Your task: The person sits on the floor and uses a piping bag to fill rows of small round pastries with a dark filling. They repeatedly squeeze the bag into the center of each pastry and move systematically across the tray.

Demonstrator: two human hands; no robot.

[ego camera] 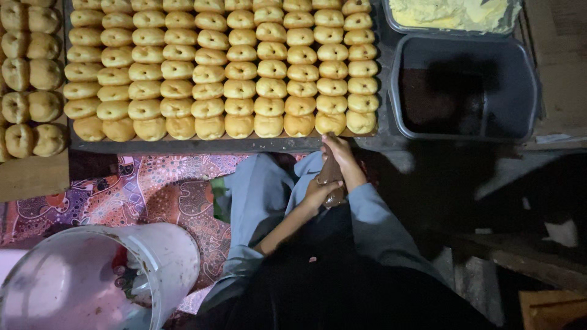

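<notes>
Both my hands meet just below the near edge of a big tray (214, 145) packed with rows of golden split buns (208, 73). My left hand (318, 192) wraps the lower part of a brown filled piping bag (330, 174). My right hand (342, 159) grips the same bag higher up, its fingers pointing toward the nearest buns (330, 122). The bag's tip is hidden behind my fingers. Grey sleeves cover both forearms.
A dark grey tub (465, 85) with brown filling stands right of the tray, and a container of pale yellow cream (452, 13) lies behind it. More buns (30, 73) fill a board at left. A white plastic bucket (104, 275) rests on patterned cloth (153, 189) at bottom left.
</notes>
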